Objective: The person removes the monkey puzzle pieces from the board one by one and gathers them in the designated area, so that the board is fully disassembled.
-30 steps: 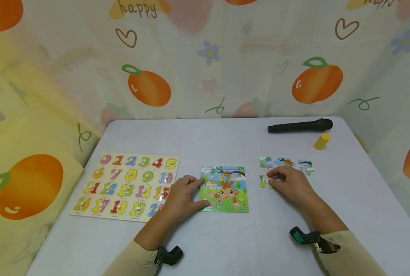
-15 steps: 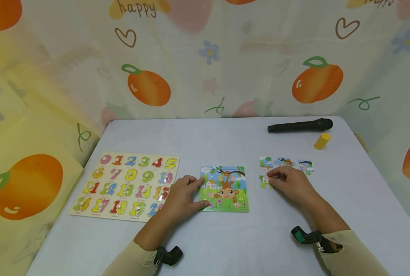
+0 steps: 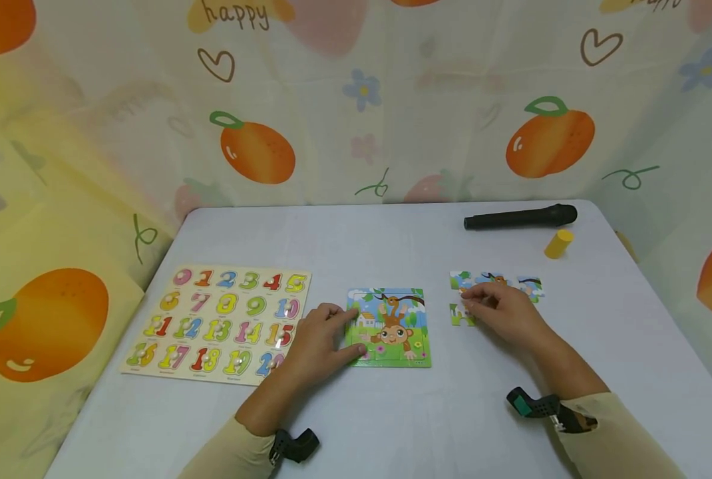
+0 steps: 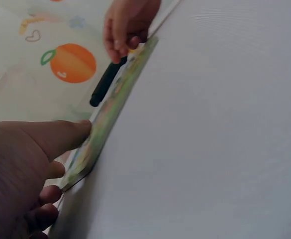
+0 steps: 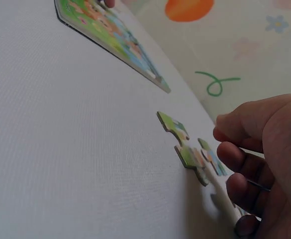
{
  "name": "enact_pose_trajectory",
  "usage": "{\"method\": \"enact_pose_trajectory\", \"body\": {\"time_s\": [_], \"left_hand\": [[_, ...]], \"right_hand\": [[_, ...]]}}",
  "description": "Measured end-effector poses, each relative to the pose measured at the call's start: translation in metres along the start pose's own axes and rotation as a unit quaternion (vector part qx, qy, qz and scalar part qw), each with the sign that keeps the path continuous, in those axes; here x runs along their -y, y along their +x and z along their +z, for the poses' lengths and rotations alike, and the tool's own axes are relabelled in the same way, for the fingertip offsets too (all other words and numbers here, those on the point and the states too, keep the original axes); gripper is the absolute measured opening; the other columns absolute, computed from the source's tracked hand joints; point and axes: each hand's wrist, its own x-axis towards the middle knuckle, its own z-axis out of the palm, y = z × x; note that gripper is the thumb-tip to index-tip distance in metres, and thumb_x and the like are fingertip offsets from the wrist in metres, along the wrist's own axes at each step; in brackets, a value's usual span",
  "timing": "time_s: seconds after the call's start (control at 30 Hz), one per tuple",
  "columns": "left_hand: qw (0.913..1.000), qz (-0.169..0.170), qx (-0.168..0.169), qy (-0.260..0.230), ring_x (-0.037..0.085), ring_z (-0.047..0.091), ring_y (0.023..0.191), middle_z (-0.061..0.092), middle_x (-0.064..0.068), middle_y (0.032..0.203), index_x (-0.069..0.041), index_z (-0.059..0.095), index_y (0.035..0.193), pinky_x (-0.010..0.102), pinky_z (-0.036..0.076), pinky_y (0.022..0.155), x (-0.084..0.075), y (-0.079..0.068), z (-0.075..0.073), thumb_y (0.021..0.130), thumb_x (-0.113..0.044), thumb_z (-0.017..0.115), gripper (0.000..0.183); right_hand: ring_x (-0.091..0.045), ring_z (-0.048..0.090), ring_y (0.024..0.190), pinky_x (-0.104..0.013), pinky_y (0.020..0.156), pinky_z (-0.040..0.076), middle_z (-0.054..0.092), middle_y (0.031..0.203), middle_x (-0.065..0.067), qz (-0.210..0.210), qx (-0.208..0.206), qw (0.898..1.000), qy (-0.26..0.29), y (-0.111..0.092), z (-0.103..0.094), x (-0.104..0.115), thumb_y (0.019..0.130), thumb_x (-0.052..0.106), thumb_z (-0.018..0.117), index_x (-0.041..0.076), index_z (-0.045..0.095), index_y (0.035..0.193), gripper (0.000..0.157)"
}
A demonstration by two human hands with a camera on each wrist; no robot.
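1. Can read "happy" in brown lettering at the top of the printed backdrop, left of centre; can make out what looks like the same word at the upper right, cut off by the frame edge.
2. Can read coloured numerals running from 0 in rows across the cream number board, with the last, a 2 and part of its next digit, partly covered by the left hand. Cannot read the tiny captions under the numerals.
3. Touching the left side of the monkey puzzle board with the left hand, index finger and thumb stretched onto it, gripping nothing. Lies flat on the white table, right of the number board, showing an upside-down monkey below a branch.
4. Hovering beside and partly over the loose puzzle pieces with the right hand, fingers loosely bent, apparently released. Lie to the right of the puzzle board, well clear of it.
5. Can see a black microphone near the far edge, with a yellow cylinder just beside its thicker end.
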Motion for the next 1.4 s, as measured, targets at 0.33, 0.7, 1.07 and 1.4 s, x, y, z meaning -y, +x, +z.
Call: {"method": "enact_pose_trajectory", "body": {"time_s": [0.33, 0.7, 1.07, 1.4], "left_hand": [[0.9996, -0.01, -0.025, -0.012, 0.019, 0.045, 0.097, 0.052, 0.003, 0.116, -0.021, 0.069, 0.143, 0.04, 0.038, 0.085, -0.012, 0.008, 0.012, 0.086, -0.056, 0.087, 0.07], [0.9996, 0.008, -0.028, -0.006, 0.019, 0.046, 0.097, 0.053, 0.003, 0.112, -0.018, 0.072, 0.138, 0.043, 0.037, 0.086, -0.014, 0.008, 0.013, 0.084, -0.05, 0.09, 0.066], [0.9998, 0.001, -0.022, -0.002, 0.019, 0.046, 0.099, 0.053, 0.002, 0.114, -0.019, 0.071, 0.14, 0.044, 0.038, 0.088, -0.011, 0.009, 0.015, 0.084, -0.053, 0.089, 0.067], [0.9997, 0.006, -0.025, -0.005, 0.02, 0.046, 0.098, 0.053, 0.002, 0.112, -0.019, 0.072, 0.138, 0.044, 0.037, 0.088, -0.01, 0.009, 0.015, 0.083, -0.052, 0.09, 0.066]], "right_hand": [[-0.019, 0.061, 0.082, -0.029, 0.07, 0.049, 0.071, 0.097, -0.003, -0.076, 0.037, 0.995, 0.047, 0.012, 0.007, 0.013, 0.1, 0.009, 0.073, 0.004, 0.078, 0.117, 0.018], [-0.019, 0.061, 0.091, -0.032, 0.073, 0.05, 0.071, 0.107, -0.001, -0.133, 0.093, 0.985, 0.051, 0.026, 0.03, 0.042, 0.101, 0.011, 0.073, 0.008, 0.077, 0.121, 0.021], [-0.011, 0.056, 0.086, -0.033, 0.079, 0.049, 0.069, 0.115, -0.002, -0.204, 0.187, 0.96, -0.034, 0.045, 0.061, 0.073, 0.1, 0.012, 0.073, 0.008, 0.075, 0.13, 0.031], [-0.017, 0.058, 0.096, -0.037, 0.088, 0.049, 0.063, 0.118, -0.003, -0.154, 0.213, 0.962, -0.071, 0.05, 0.07, 0.082, 0.093, 0.012, 0.076, 0.01, 0.073, 0.132, 0.04]]}}
